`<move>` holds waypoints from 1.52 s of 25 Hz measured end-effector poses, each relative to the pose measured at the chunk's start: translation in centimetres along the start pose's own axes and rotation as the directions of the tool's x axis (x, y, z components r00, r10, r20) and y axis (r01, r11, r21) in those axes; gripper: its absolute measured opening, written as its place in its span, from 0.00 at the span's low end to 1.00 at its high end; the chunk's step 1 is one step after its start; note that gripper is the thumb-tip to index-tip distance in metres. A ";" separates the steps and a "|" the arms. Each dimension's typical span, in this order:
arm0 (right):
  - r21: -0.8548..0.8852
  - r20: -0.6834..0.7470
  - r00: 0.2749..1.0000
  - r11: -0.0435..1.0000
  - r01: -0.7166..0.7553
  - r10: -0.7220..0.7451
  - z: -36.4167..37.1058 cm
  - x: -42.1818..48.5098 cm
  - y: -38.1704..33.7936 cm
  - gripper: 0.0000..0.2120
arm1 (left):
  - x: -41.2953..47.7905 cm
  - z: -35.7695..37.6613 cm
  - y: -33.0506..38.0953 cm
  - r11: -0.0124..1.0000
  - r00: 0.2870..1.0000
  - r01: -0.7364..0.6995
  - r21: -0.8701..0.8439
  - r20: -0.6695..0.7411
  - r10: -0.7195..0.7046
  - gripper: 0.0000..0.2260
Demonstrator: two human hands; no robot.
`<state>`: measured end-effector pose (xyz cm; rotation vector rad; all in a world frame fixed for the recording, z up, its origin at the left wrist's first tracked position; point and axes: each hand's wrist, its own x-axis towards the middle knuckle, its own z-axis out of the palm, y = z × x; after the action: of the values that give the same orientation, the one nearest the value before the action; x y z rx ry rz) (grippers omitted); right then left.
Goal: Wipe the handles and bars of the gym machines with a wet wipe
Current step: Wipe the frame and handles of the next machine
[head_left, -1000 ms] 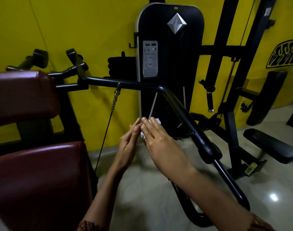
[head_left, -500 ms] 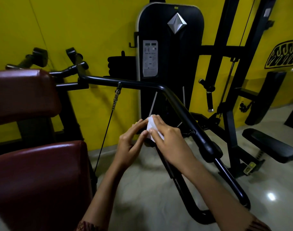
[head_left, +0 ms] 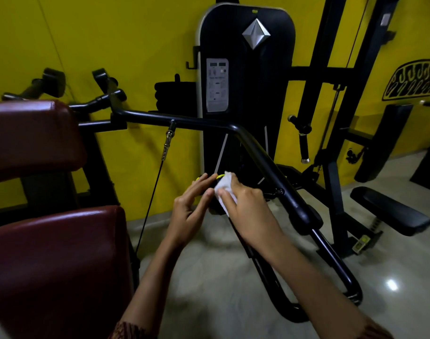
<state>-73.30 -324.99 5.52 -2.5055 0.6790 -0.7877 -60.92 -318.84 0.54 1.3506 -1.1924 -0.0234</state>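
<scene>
— What is sitting closest to the camera?
— A maroon seat pad [head_left: 54, 265] is lying left of the left forearm, with a second maroon pad [head_left: 32, 138] rising above it.
— And the hands?
— Both are reaching forward and meeting above the floor. The right hand [head_left: 250, 211] is grasping the wet wipe [head_left: 225, 189], its fingers curling over the white sheet. The left hand [head_left: 190, 206] is lying released, fingers stretching out fairly straight, one fingertip touching the wipe's left edge.
— Is the wipe touching any machine?
— I cannot tell. It is sitting between the two sets of fingertips, and a small yellow-green part is peeking out just beyond them.
— Where is the bar?
— The black bar [head_left: 269, 167] is running just right of the right hand, sloping down past the wrist and bending leftward beyond the fingertips. A thin cable [head_left: 154, 189] is hanging from it, left of the left hand.
— Farther out?
— A black weight-stack cover [head_left: 248, 81] is standing straight beyond both hands against the yellow wall [head_left: 111, 45], and a black bench [head_left: 390, 211] is sitting well to the right of the right hand.
</scene>
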 end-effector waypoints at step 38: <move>0.164 -0.106 0.992 0.985 -0.057 0.075 -0.3 -5.8 1.9 0.23 | -0.7 -0.1 0.3 0.989 0.997 -0.051 0.137 0.062 0.043 0.20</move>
<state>-78.21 -323.28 2.38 -2.2960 0.7031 -0.9258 -61.38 -318.22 0.34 1.4511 -1.2949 0.0540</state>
